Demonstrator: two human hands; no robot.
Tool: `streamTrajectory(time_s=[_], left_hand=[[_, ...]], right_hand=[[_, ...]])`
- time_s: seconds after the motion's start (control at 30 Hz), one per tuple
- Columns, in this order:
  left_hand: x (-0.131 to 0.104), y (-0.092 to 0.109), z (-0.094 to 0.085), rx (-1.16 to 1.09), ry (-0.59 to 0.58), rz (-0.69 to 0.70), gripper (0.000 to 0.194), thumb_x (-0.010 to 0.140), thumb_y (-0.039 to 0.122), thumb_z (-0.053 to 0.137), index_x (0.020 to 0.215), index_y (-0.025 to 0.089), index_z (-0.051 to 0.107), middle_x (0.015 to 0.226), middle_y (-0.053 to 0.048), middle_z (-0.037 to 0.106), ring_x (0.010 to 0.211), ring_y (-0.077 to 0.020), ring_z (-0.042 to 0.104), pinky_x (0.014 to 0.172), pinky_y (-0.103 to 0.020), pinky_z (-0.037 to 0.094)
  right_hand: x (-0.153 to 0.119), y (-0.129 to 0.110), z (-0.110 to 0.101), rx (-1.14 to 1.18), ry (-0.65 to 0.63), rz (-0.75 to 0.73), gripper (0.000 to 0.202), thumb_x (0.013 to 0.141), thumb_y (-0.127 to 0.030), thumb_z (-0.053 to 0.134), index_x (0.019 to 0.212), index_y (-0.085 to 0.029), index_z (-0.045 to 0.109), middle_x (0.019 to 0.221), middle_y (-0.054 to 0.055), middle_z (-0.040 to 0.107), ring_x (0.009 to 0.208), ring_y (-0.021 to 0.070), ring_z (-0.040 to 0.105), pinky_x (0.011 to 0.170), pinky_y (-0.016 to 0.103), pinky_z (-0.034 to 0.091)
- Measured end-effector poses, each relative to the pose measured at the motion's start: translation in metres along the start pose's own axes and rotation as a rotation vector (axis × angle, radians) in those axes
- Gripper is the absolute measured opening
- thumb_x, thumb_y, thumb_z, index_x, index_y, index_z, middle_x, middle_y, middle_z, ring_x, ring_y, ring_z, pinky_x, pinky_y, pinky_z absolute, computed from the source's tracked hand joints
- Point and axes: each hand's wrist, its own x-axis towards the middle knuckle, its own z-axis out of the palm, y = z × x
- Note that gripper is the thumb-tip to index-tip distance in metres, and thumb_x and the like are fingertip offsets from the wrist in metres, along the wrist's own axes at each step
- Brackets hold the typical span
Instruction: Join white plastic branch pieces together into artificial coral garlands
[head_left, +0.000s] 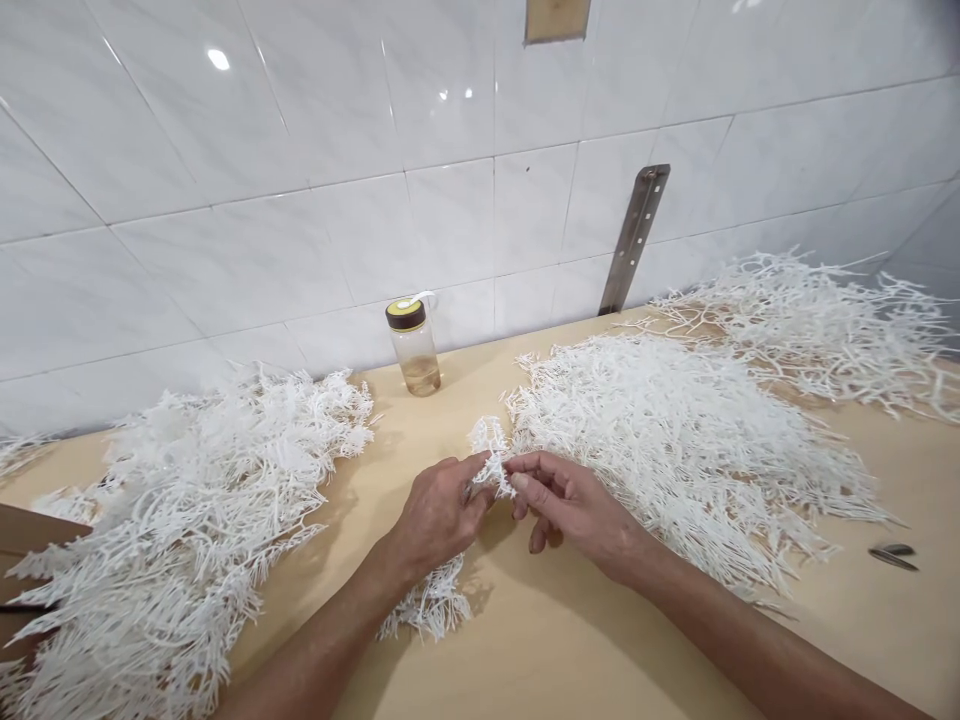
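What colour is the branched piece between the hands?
The branched piece is white; head view.

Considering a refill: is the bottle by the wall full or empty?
Partly full: the bottle shows brownish liquid through its clear side, only in the lower part.

A lone view from the wearer's head looks forward and down across a tabletop (555,645), near enough that the left hand (442,510) and right hand (566,500) show close up towards six o'clock, forearms (330,620) entering at seven and four, a tiled wall (450,240) facing it from nine to three
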Motion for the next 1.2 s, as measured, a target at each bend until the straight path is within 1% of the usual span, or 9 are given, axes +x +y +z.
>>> streamTrajectory(time_s=[0.17, 0.37, 0.53, 0.63, 0.77, 0.93, 1.07, 1.13, 1.2], left_hand=[[-0.002, -0.004, 0.001, 0.137, -0.058, 0.085, 0.036, 0.086, 0.027, 0.061, 0.121, 0.025, 0.069, 0.07, -0.002, 0.062, 0.058, -0.0169, 0.047, 0.063, -0.027, 0.033], [-0.004, -0.001, 0.001, 0.194, -0.094, 0.089, 0.049, 0.085, 0.026, 0.062, 0.134, 0.026, 0.059, 0.075, -0.002, 0.066, 0.057, -0.0174, 0.05, 0.063, -0.027, 0.034], [-0.002, -0.006, 0.003, 0.171, -0.044, 0.029, 0.039, 0.084, 0.025, 0.062, 0.123, 0.025, 0.063, 0.064, 0.001, 0.056, 0.053, -0.017, 0.044, 0.06, -0.028, 0.03], [-0.001, -0.007, 0.005, 0.194, -0.032, -0.017, 0.028, 0.085, 0.023, 0.058, 0.112, 0.025, 0.066, 0.058, 0.003, 0.05, 0.05, -0.0157, 0.038, 0.057, -0.028, 0.025], [0.0, 0.0, 0.008, 0.178, -0.099, -0.063, 0.012, 0.086, 0.024, 0.054, 0.092, 0.022, 0.064, 0.059, 0.004, 0.047, 0.053, -0.0135, 0.036, 0.056, -0.027, 0.024], [0.003, 0.011, 0.006, -0.194, -0.137, -0.19, 0.019, 0.084, 0.034, 0.062, 0.088, 0.015, 0.066, 0.067, 0.002, 0.049, 0.062, -0.0116, 0.041, 0.059, -0.025, 0.031], [0.008, 0.006, -0.002, -0.509, -0.12, -0.389, 0.047, 0.073, 0.04, 0.076, 0.112, 0.015, 0.067, 0.053, 0.008, 0.038, 0.047, -0.0072, 0.031, 0.049, -0.023, 0.024], [0.011, 0.0, -0.007, -0.647, -0.135, -0.41, 0.061, 0.07, 0.039, 0.079, 0.124, 0.016, 0.062, 0.047, 0.011, 0.034, 0.042, -0.0061, 0.027, 0.046, -0.023, 0.021], [0.013, -0.006, -0.01, -0.758, -0.143, -0.391, 0.064, 0.07, 0.04, 0.079, 0.126, 0.016, 0.061, 0.044, 0.011, 0.036, 0.04, -0.0056, 0.026, 0.046, -0.022, 0.022]], right_hand=[[0.003, 0.006, 0.0, 0.015, -0.011, 0.005, 0.046, 0.088, -0.054, 0.058, 0.117, -0.018, 0.055, 0.083, 0.002, 0.064, 0.053, 0.0105, 0.062, 0.048, 0.024, 0.05], [0.004, 0.005, -0.001, 0.048, 0.022, -0.033, 0.044, 0.087, -0.052, 0.061, 0.116, -0.019, 0.057, 0.093, 0.006, 0.062, 0.078, 0.0179, 0.066, 0.05, 0.024, 0.055], [0.0, -0.006, -0.005, 0.024, 0.099, -0.051, 0.044, 0.093, -0.057, 0.05, 0.105, -0.017, 0.063, 0.079, 0.002, 0.061, 0.057, 0.0108, 0.062, 0.052, 0.024, 0.054], [0.0, -0.006, -0.005, -0.011, 0.113, -0.104, 0.041, 0.09, -0.055, 0.056, 0.107, -0.017, 0.062, 0.083, 0.002, 0.062, 0.056, 0.0104, 0.061, 0.052, 0.025, 0.055], [0.001, -0.002, -0.001, -0.091, 0.138, -0.161, 0.033, 0.087, -0.047, 0.063, 0.102, -0.018, 0.064, 0.079, 0.001, 0.061, 0.057, 0.0107, 0.059, 0.051, 0.025, 0.056], [0.001, -0.002, -0.003, -0.111, 0.199, -0.211, 0.027, 0.089, -0.045, 0.059, 0.086, -0.019, 0.064, 0.069, -0.002, 0.059, 0.053, 0.0105, 0.058, 0.048, 0.023, 0.054], [0.002, -0.003, -0.006, -0.114, 0.283, -0.194, 0.026, 0.089, -0.044, 0.059, 0.083, -0.019, 0.061, 0.067, -0.002, 0.058, 0.049, 0.0104, 0.058, 0.046, 0.024, 0.053], [0.002, -0.002, -0.006, -0.124, 0.324, -0.179, 0.025, 0.089, -0.043, 0.059, 0.084, -0.019, 0.06, 0.066, -0.003, 0.058, 0.047, 0.0105, 0.058, 0.046, 0.024, 0.053], [0.003, -0.001, -0.007, -0.126, 0.354, -0.176, 0.025, 0.089, -0.043, 0.059, 0.084, -0.019, 0.06, 0.065, -0.003, 0.059, 0.047, 0.0108, 0.059, 0.045, 0.023, 0.052]])
